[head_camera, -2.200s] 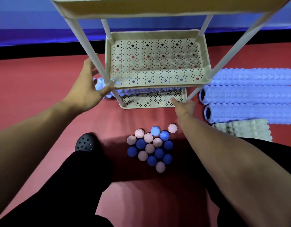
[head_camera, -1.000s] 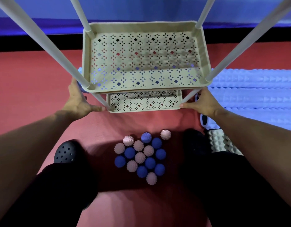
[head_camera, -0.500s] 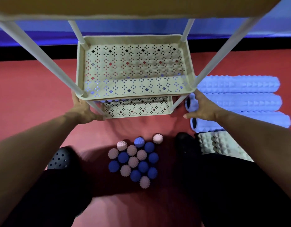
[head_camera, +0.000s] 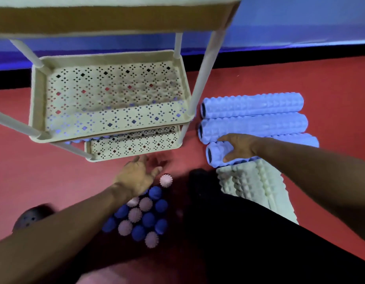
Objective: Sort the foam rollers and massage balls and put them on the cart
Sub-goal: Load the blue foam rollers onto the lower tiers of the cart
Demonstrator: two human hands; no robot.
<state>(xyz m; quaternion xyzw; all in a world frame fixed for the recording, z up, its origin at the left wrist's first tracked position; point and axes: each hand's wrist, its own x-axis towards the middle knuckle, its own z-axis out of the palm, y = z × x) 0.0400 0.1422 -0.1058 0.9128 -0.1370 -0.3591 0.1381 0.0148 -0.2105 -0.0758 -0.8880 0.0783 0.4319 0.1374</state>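
Looking down from the head camera, dark trouser legs [head_camera: 249,232] fill the near edge, and a dark perforated clog [head_camera: 30,217] rests on the red floor mat [head_camera: 23,171] at the lower left. Just ahead of the knees a tight cluster of spiky massage balls [head_camera: 143,217], dark blue and pale pink mixed, sits on the mat, with one pink ball [head_camera: 166,180] a little apart at the cluster's far right. Over the far edge of that cluster hangs the left hand [head_camera: 137,177], fingers spread and loose, gripping nothing. Right of the knees lies a cream ridged foam roller [head_camera: 253,187], partly covered by the leg. Just beyond it three light blue foam rollers [head_camera: 253,117] lie side by side, touching, their hollow ends facing the cart. The right hand [head_camera: 238,147] is laid on the nearest blue roller [head_camera: 217,153], fingers curled over the top near its end and thumb at the near side, grasping it while it lies on the mat. Left of the rollers stands the cream cart [head_camera: 107,128]: a perforated bottom shelf [head_camera: 134,143] with a bumpy blue shape at its far edge, a bare middle shelf [head_camera: 111,99] above it, and the top shelf's rim [head_camera: 107,19] across the upper frame, joined by pale posts. Farther off the mat ends at a black strip [head_camera: 280,58], and behind it rises a blue wall [head_camera: 300,19]
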